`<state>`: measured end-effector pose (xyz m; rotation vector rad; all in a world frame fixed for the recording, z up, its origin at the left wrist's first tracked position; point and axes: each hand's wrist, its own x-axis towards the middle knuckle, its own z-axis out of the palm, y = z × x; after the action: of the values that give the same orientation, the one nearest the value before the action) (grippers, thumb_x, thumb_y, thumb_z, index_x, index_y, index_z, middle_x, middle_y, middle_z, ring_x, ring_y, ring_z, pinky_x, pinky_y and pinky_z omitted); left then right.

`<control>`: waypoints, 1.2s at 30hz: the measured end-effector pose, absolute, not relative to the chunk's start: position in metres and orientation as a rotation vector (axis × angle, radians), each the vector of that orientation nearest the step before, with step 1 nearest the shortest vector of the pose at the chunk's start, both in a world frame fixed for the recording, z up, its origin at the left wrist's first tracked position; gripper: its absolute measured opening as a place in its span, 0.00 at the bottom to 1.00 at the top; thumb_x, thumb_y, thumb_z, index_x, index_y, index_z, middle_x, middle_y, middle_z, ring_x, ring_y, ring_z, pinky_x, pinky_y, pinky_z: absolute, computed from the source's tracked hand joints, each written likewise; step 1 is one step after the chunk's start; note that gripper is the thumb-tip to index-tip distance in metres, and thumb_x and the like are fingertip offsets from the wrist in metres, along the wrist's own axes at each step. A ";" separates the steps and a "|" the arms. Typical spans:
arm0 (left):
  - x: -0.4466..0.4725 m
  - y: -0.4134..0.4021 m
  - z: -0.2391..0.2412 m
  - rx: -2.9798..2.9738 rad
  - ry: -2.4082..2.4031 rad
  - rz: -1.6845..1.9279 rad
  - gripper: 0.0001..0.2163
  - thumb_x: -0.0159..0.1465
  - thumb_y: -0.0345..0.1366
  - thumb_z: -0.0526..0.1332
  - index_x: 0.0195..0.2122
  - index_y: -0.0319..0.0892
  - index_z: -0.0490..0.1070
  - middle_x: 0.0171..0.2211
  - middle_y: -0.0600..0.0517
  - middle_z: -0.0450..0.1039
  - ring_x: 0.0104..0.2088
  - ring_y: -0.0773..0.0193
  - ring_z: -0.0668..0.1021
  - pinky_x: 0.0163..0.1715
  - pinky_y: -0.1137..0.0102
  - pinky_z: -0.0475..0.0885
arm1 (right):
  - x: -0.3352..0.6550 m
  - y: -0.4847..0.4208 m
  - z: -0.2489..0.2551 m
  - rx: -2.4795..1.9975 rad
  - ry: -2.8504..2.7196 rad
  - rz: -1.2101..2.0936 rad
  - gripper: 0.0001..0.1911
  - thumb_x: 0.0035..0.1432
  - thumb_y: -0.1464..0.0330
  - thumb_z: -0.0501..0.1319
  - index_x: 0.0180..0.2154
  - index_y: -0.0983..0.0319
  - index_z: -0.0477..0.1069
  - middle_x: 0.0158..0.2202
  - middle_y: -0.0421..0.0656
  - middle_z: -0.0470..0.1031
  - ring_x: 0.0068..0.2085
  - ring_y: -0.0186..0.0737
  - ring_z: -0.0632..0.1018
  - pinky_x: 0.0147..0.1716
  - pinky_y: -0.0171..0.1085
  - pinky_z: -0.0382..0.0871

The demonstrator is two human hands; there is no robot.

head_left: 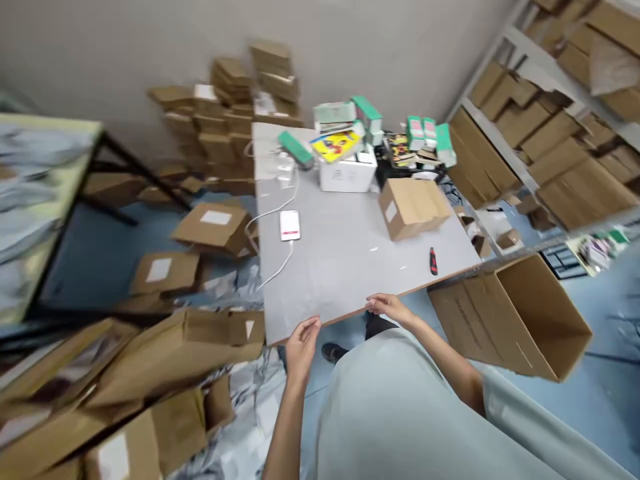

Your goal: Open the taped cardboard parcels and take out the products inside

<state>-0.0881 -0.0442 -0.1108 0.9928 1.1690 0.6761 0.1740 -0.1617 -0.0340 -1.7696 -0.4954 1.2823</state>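
Observation:
My left hand [303,343] hovers at the near edge of the grey table [340,267], fingers loosely curled, holding nothing. My right hand [387,308] rests on that same edge, fingers bent over it, with nothing else in it. On the table lie a white phone [290,225] on a white cable, a red utility knife [433,261], and a closed cardboard box [413,207]. The knife is the nearest object to my right hand.
At the table's far end stand a white box [349,175], green cartons [367,113] and colourful packets. A large open cardboard box [520,320] lies to the right. Labelled parcels [165,273] litter the floor at left. Shelves [550,127] of flat cartons line the right wall.

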 end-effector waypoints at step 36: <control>0.389 -0.051 -0.011 1.409 0.893 0.334 0.33 0.63 0.74 0.67 0.40 0.44 0.84 0.53 0.39 0.87 0.54 0.45 0.86 0.65 0.50 0.78 | 0.676 -0.077 -0.075 -2.578 -0.551 0.513 0.67 0.58 0.41 0.75 0.80 0.74 0.51 0.84 0.75 0.36 0.85 0.78 0.39 0.80 0.66 0.42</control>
<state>0.3891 -0.0505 -0.0111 1.4087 0.8935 0.3338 0.6765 -0.0771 -0.0749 -2.5778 -0.5510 0.5129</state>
